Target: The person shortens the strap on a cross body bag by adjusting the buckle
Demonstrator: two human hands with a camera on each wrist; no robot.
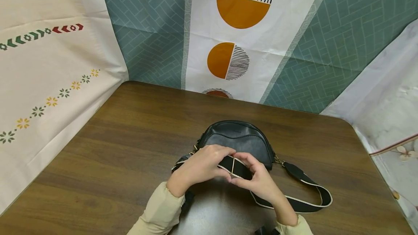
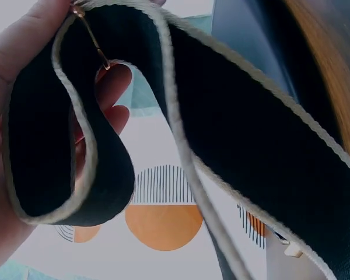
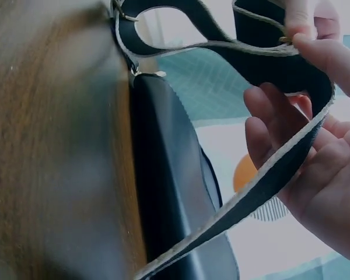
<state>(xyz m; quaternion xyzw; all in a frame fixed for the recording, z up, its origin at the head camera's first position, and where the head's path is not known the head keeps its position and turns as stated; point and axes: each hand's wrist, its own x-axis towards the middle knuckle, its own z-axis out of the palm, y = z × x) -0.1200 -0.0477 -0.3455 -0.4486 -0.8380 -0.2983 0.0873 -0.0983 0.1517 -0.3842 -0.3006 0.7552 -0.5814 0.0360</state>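
A black half-moon shoulder bag stands on the wooden table, just beyond both hands. Its wide black strap with cream edges loops out to the right and back to the hands. In front of the bag, my left hand and my right hand pinch the strap from either side of a thin gold slider buckle. The left wrist view shows the strap folded into a loop below the buckle. Seen from the right wrist, the strap passes between my right thumb and fingers.
The brown wooden table carries the bag. Behind it hangs a teal and white cloth with orange circles. A cream embroidered cloth borders the left side, and a pale floral cloth the right.
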